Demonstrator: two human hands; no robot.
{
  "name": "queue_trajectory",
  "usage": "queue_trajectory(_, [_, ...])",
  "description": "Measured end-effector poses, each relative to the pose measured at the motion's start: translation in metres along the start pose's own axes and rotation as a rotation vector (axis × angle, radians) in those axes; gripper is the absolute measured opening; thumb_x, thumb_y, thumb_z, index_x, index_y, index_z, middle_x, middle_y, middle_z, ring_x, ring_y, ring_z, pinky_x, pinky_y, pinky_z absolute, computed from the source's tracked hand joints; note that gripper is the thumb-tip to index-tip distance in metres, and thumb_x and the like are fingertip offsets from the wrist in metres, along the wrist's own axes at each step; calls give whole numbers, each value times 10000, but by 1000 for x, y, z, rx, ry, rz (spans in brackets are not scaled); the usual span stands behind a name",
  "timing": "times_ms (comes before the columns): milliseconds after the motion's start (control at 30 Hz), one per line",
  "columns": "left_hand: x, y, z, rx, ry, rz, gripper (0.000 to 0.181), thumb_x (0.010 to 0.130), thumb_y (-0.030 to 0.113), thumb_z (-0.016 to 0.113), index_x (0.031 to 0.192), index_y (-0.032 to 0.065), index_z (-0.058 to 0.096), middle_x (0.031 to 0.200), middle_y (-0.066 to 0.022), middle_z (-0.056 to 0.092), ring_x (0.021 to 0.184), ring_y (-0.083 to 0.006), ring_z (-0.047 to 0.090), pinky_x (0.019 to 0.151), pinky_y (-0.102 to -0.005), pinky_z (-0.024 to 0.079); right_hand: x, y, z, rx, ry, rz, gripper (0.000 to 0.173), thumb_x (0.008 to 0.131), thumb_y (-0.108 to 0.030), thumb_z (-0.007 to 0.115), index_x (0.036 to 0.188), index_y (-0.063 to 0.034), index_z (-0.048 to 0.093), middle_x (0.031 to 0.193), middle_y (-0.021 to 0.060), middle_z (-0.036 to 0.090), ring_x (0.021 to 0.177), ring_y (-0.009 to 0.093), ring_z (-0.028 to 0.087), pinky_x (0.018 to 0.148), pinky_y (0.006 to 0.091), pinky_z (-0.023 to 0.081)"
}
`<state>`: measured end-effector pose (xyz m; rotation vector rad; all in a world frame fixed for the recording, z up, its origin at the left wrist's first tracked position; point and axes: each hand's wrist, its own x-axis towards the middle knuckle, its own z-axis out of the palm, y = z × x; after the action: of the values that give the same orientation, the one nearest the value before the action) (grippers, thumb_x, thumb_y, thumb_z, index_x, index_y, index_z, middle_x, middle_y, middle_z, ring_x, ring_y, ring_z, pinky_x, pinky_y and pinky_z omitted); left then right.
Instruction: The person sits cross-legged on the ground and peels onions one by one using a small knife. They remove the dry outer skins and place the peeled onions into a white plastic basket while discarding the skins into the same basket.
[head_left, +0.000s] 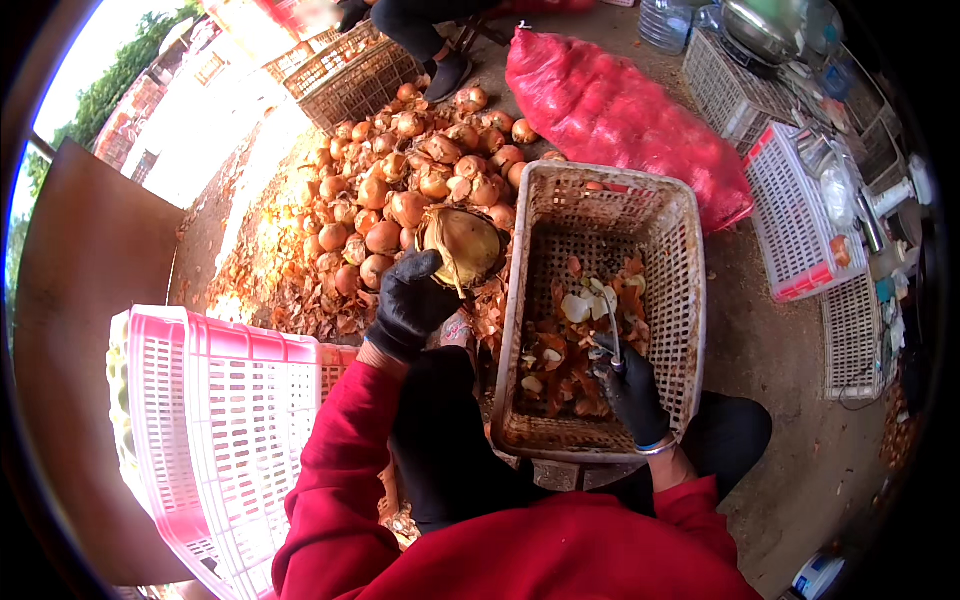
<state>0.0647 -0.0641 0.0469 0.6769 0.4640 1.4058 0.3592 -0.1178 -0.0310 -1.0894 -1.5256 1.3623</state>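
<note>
My left hand, in a dark glove, holds a large yellow-brown onion with a dry strip of skin hanging down it, just left of a dirty plastic crate. In my gloved right hand is a tool with a thin curved metal blade, probably a knife, over the inside of that crate. Onion skins and pale cut pieces of onion lie on the crate's bottom. Beyond my left hand, a heap of unpeeled onions covers the ground.
A pink and white crate stands at the left. Behind the dirty crate lies a full red mesh sack. Another person's shoe is beside the heap, near a slatted crate. More crates stand at the right.
</note>
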Motion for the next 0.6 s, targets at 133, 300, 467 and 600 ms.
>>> queue_trajectory(133, [-29,-60,51,598,26,135,400,804,65,510,1196,25,440,1139,-107,536,1033,-218,533,907,-356,432,-9,-51,-2,496,-9,173,438,859,-125,529,1265,-21,401,881,16,543,646,66,518,560,210,450])
queue_trajectory(300, [-51,-133,83,991,86,-17,549,803,21,547,1305,54,326,1176,-84,474,1043,-175,505,897,-305,426,-24,-50,-12,656,17,184,462,833,-175,567,1236,-14,408,879,-12,555,677,71,549,524,205,446])
queue_trajectory(467, [-45,-104,97,568,-61,-264,610,740,17,652,1281,46,373,1197,-59,473,1069,-151,476,909,-290,410,-24,-42,-24,445,94,17,479,773,-19,561,1229,10,420,1036,34,561,819,78,524,705,225,448])
queue_trajectory(600, [-52,-111,77,396,-82,-314,571,773,66,631,1281,28,373,1214,-86,474,1081,-187,485,925,-326,409,-22,-43,-23,112,57,-73,507,727,55,507,1226,1,434,1104,82,564,882,107,543,757,243,444])
